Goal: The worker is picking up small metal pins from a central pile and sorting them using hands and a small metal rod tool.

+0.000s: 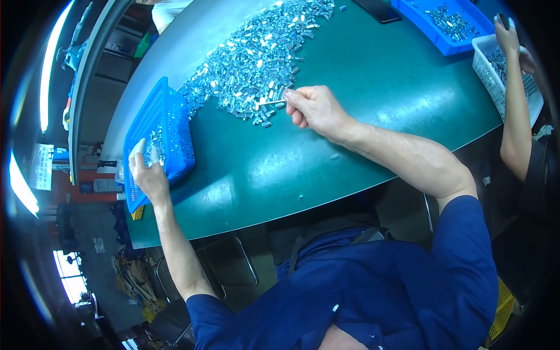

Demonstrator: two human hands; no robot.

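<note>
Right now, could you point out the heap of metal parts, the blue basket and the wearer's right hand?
Heap of metal parts [251, 67]: head view, middle of the heap.
Blue basket [181, 135]: head view, perforated side wall.
Right hand [318, 109]: head view, back of the hand.

The right grip [318, 111] covers one end of a thin metal strip [270, 102], hiding its full shape. At the left end of the desk [373, 81], the walls of a blue basket [184, 140] hide part of its load; whether the left grip [150, 179] pinches anything cannot be told. Toward the far edge, the picture's border cuts off the metal heap [251, 67], a dark flat device [382, 11] and a blue tray [434, 39]. Beyond the right end, the dark thing at a co-worker's hand [508, 39] is too small to identify.
</note>
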